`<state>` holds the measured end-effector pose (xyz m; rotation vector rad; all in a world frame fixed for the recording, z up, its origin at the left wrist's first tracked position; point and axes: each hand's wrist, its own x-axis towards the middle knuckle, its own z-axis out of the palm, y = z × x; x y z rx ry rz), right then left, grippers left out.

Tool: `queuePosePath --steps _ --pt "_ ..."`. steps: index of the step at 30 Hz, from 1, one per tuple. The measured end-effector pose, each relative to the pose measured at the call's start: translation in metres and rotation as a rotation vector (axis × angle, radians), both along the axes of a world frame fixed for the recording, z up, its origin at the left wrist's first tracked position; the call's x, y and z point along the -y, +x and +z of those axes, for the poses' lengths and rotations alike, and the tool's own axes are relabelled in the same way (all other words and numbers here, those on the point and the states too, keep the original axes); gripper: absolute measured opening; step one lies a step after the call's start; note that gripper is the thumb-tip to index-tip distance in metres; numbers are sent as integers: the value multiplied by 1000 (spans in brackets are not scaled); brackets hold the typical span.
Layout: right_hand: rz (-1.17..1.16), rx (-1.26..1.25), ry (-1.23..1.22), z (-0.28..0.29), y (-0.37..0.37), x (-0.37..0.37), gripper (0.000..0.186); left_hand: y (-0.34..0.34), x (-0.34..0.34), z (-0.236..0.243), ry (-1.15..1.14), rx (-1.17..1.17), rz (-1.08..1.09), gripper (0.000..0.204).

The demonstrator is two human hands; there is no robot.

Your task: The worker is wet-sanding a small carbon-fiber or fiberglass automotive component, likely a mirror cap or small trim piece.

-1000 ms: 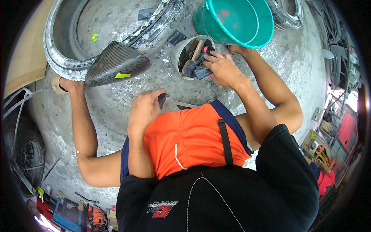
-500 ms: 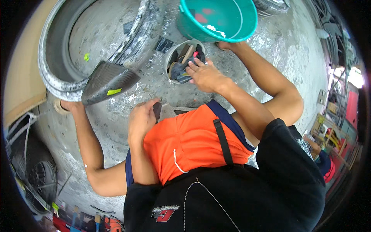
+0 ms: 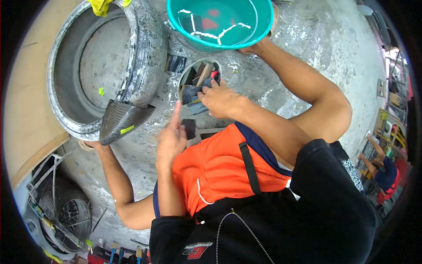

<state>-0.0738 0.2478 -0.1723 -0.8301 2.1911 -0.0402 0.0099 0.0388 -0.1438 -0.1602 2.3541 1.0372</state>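
Note:
A round pale tub holds several dark, sandpaper-like pieces, some brownish flat strips and a small pink-red item. My right hand reaches over its near right rim, fingers apart and touching the dark pieces; the fingertips are partly hidden among them. Nearer to me and to the left, my left hand has its index finger stretched toward the tub. Its other fingers are curled against a small dark rectangular piece, seemingly sandpaper. That hand is slightly blurred.
A teal basin with water and reddish shapes in it stands behind the tub. At left a large tyre lies on its side, a curved carbon-patterned part leaning on it. A yellow cloth hangs on the tyre's far edge. A co-worker is far right.
My view has shifted. My left hand has moved toward the tub with the dark piece, its index finger now stretched. My right hand has shifted toward the tub's near rim.

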Motion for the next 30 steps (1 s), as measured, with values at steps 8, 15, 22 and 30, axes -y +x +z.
queuePosePath --steps 8,15,22,30 --pt "-389 29 -362 15 -51 -33 32 -5 -50 -38 -257 48 -263 71" --pt "-13 -273 -247 -31 -51 -14 39 9 -53 -62 -124 -82 -50 53" --pt "271 -350 186 -53 -58 25 41 21 -70 -94 -207 -265 -27 45" --pt "316 -273 76 -22 -48 14 14 26 -90 -108 -249 -90 115 30"
